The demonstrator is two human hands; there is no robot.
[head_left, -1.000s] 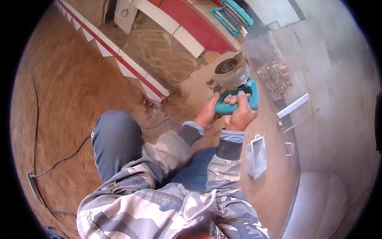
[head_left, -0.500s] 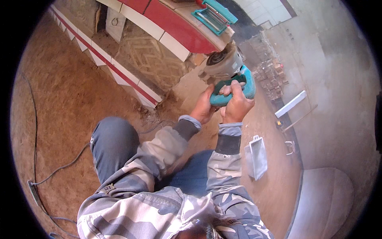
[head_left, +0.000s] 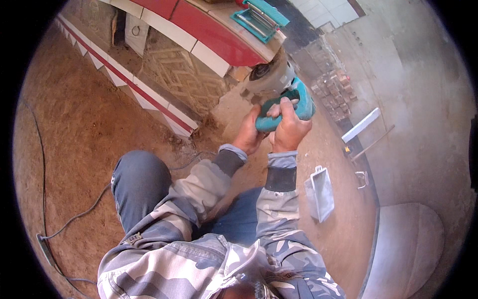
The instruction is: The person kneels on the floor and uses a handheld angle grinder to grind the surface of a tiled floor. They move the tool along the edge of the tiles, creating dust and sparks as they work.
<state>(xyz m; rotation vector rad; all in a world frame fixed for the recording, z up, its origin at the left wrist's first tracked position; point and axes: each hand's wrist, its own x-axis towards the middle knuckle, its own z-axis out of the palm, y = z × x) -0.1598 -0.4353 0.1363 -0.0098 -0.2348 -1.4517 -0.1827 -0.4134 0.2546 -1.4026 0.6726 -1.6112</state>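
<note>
Both my hands are wrapped round the teal loop handle (head_left: 305, 97) of a handheld power cutter with a dusty grey metal body (head_left: 269, 82). My left hand (head_left: 249, 130) grips the handle's near left side, and my right hand (head_left: 290, 130) closes over its right side, thumb on top. The cutter's head sits against the underside of the right end of a ledge faced with red tiles (head_left: 214, 32) and a row of white tiles (head_left: 209, 57). Its blade cannot be made out. On top of the ledge rests a teal frame with metal rods (head_left: 256, 22).
A lower tiled edge with a red stripe (head_left: 134, 89) runs along the left. A grey cable (head_left: 79, 215) lies across the brown dirt floor. To my right are a pale rectangular scoop (head_left: 320, 194), a white strip (head_left: 361, 124), a stack of blocks (head_left: 333, 92) and a stick (head_left: 373, 143).
The view has shifted slightly, so the cutter, my hands and the ledge appear a little further left. My grip on the cutter and its place against the ledge look the same.
</note>
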